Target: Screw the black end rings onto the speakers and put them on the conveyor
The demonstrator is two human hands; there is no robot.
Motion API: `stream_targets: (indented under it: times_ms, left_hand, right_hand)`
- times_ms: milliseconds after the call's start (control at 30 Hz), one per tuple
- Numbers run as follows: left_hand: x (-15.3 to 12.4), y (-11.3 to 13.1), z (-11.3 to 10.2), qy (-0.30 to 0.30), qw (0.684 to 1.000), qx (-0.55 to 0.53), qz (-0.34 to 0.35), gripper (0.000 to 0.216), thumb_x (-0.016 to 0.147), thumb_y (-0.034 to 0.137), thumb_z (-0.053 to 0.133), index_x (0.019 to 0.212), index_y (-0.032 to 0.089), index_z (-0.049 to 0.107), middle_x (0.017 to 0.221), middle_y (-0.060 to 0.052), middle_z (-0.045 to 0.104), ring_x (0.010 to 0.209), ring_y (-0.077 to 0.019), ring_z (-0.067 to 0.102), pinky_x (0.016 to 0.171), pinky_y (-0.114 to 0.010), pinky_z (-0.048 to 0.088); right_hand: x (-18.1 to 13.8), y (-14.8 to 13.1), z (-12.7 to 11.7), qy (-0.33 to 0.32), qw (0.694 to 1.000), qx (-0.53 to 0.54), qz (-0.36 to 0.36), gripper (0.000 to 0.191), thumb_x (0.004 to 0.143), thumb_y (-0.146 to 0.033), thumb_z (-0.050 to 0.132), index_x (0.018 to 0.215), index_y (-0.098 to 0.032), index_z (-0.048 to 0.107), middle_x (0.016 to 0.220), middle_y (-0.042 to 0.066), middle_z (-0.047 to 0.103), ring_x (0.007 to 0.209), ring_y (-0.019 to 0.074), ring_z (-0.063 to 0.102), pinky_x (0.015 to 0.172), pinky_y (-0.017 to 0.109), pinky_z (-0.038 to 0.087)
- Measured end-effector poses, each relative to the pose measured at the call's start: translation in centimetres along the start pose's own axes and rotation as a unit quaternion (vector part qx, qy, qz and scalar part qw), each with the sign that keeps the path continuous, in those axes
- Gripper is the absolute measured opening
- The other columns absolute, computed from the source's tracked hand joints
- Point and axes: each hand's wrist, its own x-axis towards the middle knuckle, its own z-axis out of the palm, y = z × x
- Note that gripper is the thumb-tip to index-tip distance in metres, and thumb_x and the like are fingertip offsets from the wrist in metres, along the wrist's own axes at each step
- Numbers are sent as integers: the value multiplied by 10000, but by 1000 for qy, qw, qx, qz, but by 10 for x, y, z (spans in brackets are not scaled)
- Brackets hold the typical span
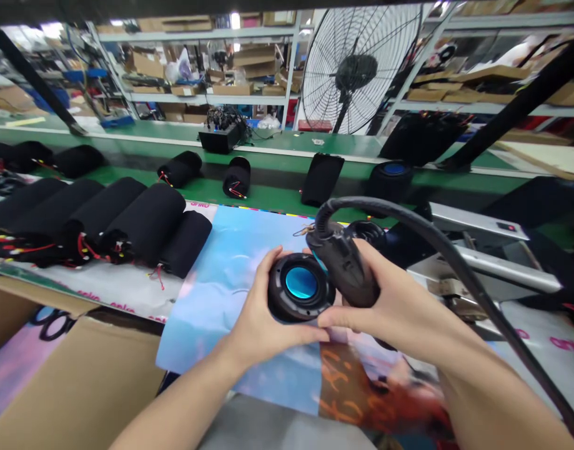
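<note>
A round black speaker (301, 286) with a shiny blue centre faces up towards me. My left hand (263, 322) curves round its left and near sides, with thumb and fingers closed on it. In my right hand (385, 300) is a black corded hand tool (347, 265), held just above the speaker's right edge. My right thumb reaches to the speaker's near right rim. A thick black cable (408, 219) loops from the top of the tool down to the right. Beneath both hands lies a blue and pink printed sheet (207, 312).
Several black fabric-covered cylinders (146, 215) with red wires lie at the left. More cylinders (321, 178) rest along a green conveyor (272, 184) behind. A metal fixture (497, 265) stands on the right, an open cardboard box (94, 375) at lower left. A large fan (356, 72) stands beyond.
</note>
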Motion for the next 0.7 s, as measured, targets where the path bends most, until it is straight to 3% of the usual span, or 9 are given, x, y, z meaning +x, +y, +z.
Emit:
stream_targets:
  times_ms: [167,333,533,700]
  left_hand:
    - [5,9,9,37,999,4,-31,1050,654,383,1034,1523,277,455,1572,-140,607,1485,-414,595,1274,-573,469]
    - [8,13,7,26,999,-18,-21,995,626,338,1030,1471,255,511,1547,-129,621,1449,-396,620,1250,-542,498]
    - [10,17,8,19,999,-28,-20,958,615,274,1008,1442,254,525,1470,-109,674,1388,-371,662,1229,-545,505]
    - [11,20,8,17,997,-64,-35,950,583,237,1030,1406,249,553,1398,-97,717,1321,-361,704,1182,-520,544]
  right_hand:
    - [-6,-3,11,82,996,-43,11,595,654,-374,909,1187,-266,666,685,-46,634,616,165,567,550,249,451]
    - [-14,-5,19,81,990,-119,-5,632,756,-409,833,1356,-332,650,1035,4,776,861,238,732,746,340,577]
    - [-6,-14,10,68,994,-83,31,692,629,-362,906,1270,-300,654,747,-43,666,634,176,589,574,270,452]
    - [3,-11,9,56,997,-49,7,634,567,-383,944,1124,-263,666,816,-22,658,677,171,585,585,262,464]
